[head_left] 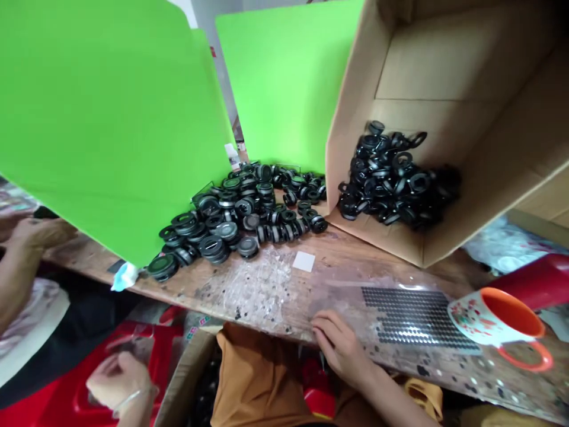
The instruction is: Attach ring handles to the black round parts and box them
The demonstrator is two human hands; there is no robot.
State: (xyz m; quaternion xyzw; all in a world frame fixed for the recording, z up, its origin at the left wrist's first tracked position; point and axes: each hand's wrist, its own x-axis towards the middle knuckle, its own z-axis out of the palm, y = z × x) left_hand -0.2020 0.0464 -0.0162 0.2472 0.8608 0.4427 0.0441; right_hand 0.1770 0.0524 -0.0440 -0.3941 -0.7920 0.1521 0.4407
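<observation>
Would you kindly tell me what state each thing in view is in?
Round black parts: heaped on the brown wooden table and in the brown cardboard box.
Box: open toward the camera.
Two bright green panels: upright.
White patterned mug, orange inside: upright, contents not visible.
Small white square: flat.
Sheet with rows of black dots: flat.
Left hand: fingers curled, off the table.
Right hand: fingers bent, at the table's edge.

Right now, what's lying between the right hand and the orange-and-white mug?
In the head view, a sheet with rows of black dots lies between the right hand and the mug.
</observation>
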